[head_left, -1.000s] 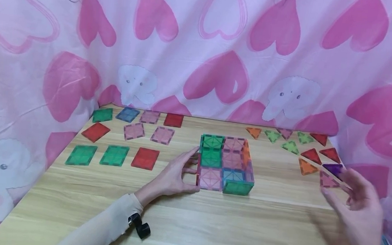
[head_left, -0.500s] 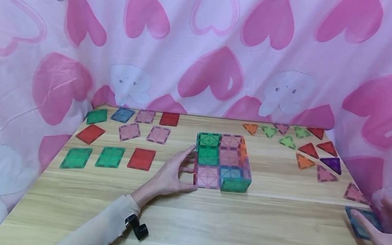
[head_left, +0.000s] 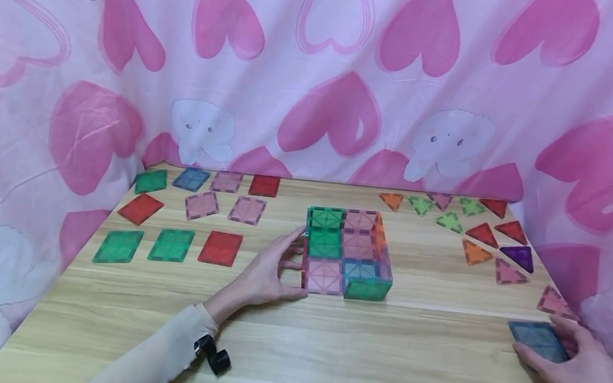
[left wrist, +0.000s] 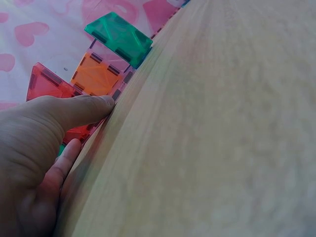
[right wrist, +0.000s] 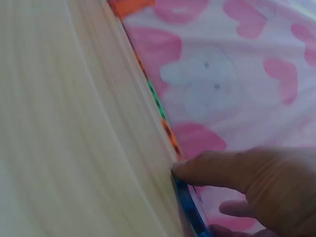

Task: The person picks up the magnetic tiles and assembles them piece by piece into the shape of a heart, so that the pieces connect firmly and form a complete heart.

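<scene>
One tile box (head_left: 355,247) in the middle, seemingly mostly walled, with no wall visible at near left. Resting the left hand (head_left: 262,274), loosely spread, against its left side; pinching a blue tile (head_left: 537,339) at near right in the right hand (head_left: 588,371). Apparently leaving loose squares (head_left: 220,249) at left and loose triangles (head_left: 482,234) at far right unplaced.

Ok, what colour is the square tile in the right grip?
Blue. The square tile in the right grip shows best in the head view.
</scene>
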